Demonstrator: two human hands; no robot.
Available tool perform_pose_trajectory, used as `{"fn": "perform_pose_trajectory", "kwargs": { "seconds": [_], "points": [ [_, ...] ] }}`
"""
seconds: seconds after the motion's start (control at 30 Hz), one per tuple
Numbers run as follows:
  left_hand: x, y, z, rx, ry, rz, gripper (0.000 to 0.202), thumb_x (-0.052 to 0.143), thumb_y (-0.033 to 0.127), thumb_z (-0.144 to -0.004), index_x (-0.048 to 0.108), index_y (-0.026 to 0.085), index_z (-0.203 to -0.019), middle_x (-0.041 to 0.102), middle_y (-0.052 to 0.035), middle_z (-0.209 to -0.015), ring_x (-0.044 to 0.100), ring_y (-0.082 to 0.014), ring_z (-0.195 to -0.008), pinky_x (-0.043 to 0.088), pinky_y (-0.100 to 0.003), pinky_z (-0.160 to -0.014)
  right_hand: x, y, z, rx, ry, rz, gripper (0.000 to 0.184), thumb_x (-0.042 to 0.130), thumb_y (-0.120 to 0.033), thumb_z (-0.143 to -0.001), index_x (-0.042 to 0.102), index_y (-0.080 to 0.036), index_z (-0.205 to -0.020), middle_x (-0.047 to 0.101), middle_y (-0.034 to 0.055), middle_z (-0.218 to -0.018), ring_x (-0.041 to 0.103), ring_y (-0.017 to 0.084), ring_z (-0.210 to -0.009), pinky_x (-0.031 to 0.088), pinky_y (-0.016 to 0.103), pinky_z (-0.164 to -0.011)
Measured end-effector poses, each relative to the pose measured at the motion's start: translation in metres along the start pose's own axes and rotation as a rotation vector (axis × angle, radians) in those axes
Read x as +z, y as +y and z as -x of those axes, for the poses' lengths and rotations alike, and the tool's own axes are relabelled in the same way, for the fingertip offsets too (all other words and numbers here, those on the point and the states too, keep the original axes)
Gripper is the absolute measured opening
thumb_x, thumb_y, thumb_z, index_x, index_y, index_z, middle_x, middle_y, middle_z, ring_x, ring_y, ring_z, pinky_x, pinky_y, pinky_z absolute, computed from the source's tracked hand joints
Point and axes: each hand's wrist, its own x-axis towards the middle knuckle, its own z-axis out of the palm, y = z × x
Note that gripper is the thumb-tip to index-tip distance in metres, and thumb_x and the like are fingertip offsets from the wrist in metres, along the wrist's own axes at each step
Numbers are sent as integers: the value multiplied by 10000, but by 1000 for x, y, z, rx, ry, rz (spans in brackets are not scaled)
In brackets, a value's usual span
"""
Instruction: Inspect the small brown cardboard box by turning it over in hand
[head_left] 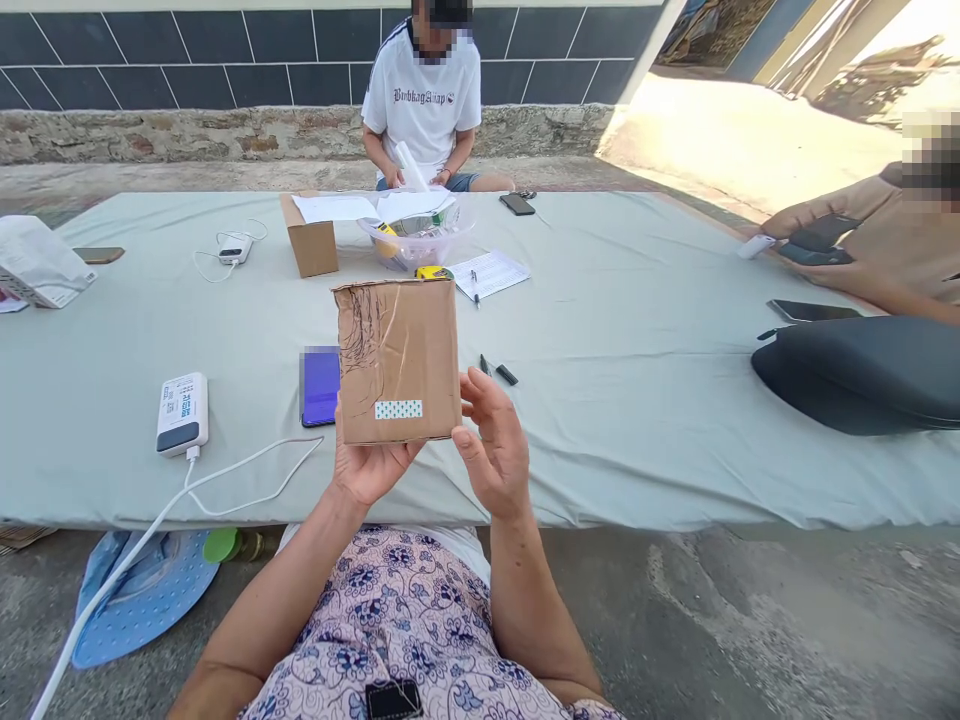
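Over the near counter edge (637, 508), left fingers (397, 460) held up cardboard box (409, 350), right fingers (493, 398) loosely parted alongside; holding step, likely; next move needed steady support.

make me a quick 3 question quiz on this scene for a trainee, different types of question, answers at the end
1. The left hand holds the square brown cardboard box from below. Where is the right hand?
A: above the box
B: beside the box's right edge
C: out of view

2. True or false: a white cable plug is in one end of the white rectangular plastic power bank.

3. Fill the gap: the pale patterned strip of tape sits near the ____ edge of the box's visible face.

Key: 1. B; 2. True; 3. lower
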Motion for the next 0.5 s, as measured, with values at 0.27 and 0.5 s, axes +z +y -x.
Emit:
{"fn": "perform_pose_trajectory", "kwargs": {
  "seconds": [0.27,0.5],
  "points": [
    [3,-10,4,34,15,-9,577,430,551,-1034,470,271,-1537,587,-118,-1511,514,-324,-1435,509,-518,-1103,9,-9,-1,-109,42,173,661,629,-572,-955,430,-328,-1536,600,127,-1408,616,306,-1250,631,453,-890],
    [5,-11,0,272,110,32,590,453,595,-1026,506,285,-1525,728,-65,-1322,645,-235,-1284,499,-377,-1114,24,-1,8,89,75,187,1036,698,-707,-849,201,-271,-1646,355,171,-1650,348,371,-1547,376,618,-1237]
  ]
}}
